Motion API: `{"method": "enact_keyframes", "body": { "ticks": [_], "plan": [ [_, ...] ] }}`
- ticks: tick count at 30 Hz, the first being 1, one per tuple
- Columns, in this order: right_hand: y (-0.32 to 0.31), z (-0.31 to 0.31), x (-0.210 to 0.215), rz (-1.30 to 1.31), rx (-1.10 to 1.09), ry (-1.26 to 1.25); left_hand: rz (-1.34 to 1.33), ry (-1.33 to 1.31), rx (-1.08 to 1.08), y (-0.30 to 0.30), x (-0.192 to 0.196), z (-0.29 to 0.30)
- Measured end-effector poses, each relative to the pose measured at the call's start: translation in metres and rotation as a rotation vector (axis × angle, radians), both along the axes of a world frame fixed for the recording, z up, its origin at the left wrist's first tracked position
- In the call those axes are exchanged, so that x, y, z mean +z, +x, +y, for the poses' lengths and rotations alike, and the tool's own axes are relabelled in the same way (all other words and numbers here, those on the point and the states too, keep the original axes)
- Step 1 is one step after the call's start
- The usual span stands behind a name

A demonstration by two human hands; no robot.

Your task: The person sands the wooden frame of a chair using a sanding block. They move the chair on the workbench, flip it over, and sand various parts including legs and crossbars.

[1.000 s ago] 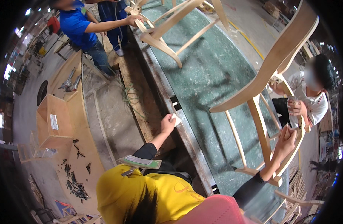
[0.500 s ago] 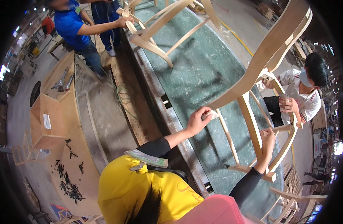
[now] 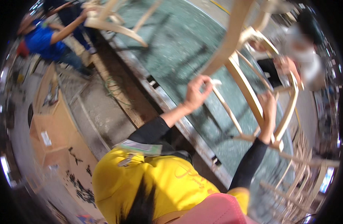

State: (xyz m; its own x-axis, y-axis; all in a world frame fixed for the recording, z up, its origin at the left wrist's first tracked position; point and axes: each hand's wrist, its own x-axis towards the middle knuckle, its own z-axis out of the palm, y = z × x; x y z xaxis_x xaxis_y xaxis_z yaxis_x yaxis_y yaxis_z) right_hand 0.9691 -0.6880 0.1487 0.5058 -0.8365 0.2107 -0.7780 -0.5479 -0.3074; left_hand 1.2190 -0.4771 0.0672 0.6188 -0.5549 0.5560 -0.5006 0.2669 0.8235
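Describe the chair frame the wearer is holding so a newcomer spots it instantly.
Start at the long green-topped workbench running up the middle. Above its right half hangs a pale bare-wood chair frame, gripped by the left hand and right hand. The other frame lies far off, top left.

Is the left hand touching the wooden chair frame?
Touching. The head view shows the left hand with its fingers wrapped round a slat of the wooden chair frame.
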Motion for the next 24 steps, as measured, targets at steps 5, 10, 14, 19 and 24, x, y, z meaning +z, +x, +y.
{"method": "enact_keyframes", "body": {
  "ticks": [5,10,14,19,24],
  "plan": [
    [0.002,0.011,0.016,-0.053,-0.051,0.102,-0.06,-0.06,-0.01,0.001,0.018,-0.02],
    [0.002,0.012,0.016,-0.068,-0.052,0.143,-0.235,-0.207,0.066,0.016,0.037,-0.06],
    [0.0,0.014,0.014,-0.069,-0.051,0.137,-0.497,-0.239,0.144,0.027,0.036,-0.096],
    [0.001,0.012,0.01,-0.082,-0.034,0.143,-0.611,-0.297,0.232,0.029,0.011,-0.105],
    [0.001,0.017,0.019,-0.131,-0.084,0.169,-0.707,0.064,0.217,0.022,-0.053,-0.093]
  ]
}}
